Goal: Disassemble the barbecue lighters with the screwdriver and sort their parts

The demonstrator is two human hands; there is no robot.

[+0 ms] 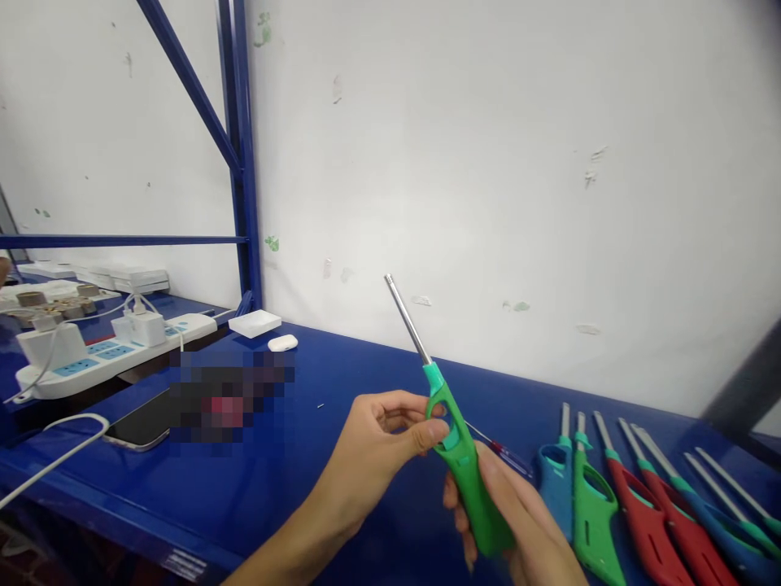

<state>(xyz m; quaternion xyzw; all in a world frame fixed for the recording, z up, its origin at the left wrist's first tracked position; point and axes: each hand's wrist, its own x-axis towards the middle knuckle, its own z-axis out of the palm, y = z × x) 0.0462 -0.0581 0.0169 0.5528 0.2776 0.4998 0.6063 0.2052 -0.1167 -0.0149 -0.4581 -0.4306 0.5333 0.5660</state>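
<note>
A green gas lighter (469, 480) with a long metal nozzle is held tilted above the blue table, its tip pointing up and to the left. My right hand (518, 513) wraps round the lower handle. With thumb and fingers, my left hand (384, 439) pinches the lighter at its trigger opening. Behind the lighter lies a screwdriver (509, 458), partly hidden by my right hand. To the right, several more lighters lie in a row, among them a blue lighter (556, 480), a green lighter (595, 521) and a red lighter (640, 513).
On the left is a white power strip (115, 358) with plugs and cables. A phone (143, 423) lies near a blurred patch. A white box (255, 323) and a small white case (282, 343) sit near the wall. A blue metal post (244, 163) rises behind.
</note>
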